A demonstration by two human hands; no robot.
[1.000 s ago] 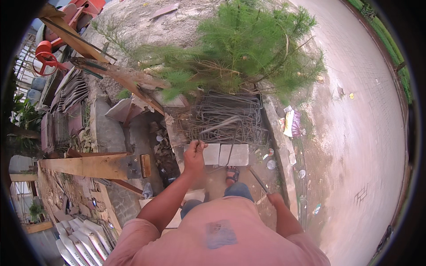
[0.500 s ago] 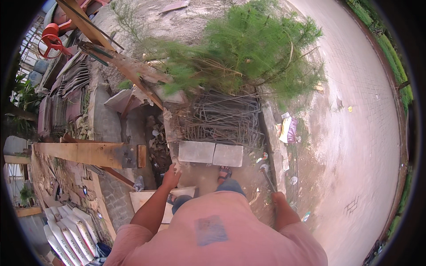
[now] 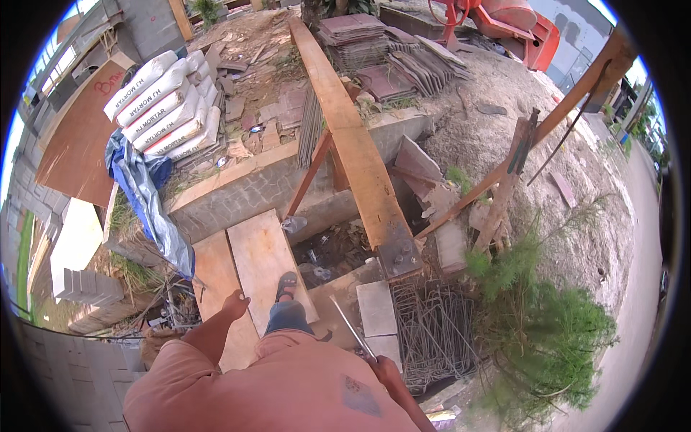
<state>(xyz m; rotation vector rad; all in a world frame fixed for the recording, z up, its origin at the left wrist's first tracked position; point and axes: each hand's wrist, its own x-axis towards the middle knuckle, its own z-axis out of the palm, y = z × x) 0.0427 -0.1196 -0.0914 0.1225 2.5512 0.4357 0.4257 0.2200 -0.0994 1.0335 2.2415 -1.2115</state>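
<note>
My right hand (image 3: 387, 369) is closed round the lower end of a long, thin metal bar (image 3: 349, 324), which slants up and to the left in front of me. My left hand (image 3: 235, 305) is empty and hangs over the wooden boards (image 3: 268, 263), its fingers loosely bent and a little apart. One sandalled foot (image 3: 286, 284) stands on the paler board. Right of the bar lie two grey blocks (image 3: 377, 308), beside a heap of bent steel rebar ties (image 3: 434, 327).
A thick wooden beam (image 3: 345, 137) crosses a trench (image 3: 335, 252) with debris in it. White sacks (image 3: 169, 108) are stacked at the far left, near a blue tarp (image 3: 155, 205). Stacked tiles (image 3: 356, 43) and a red mixer (image 3: 504, 29) stand at the back. A feathery green bush (image 3: 547, 317) grows at right.
My view has turned left, so the blocks, rebar and bush now sit further right. My foot is on the boards. The bar has come up in my right hand, pointing forward and left.
</note>
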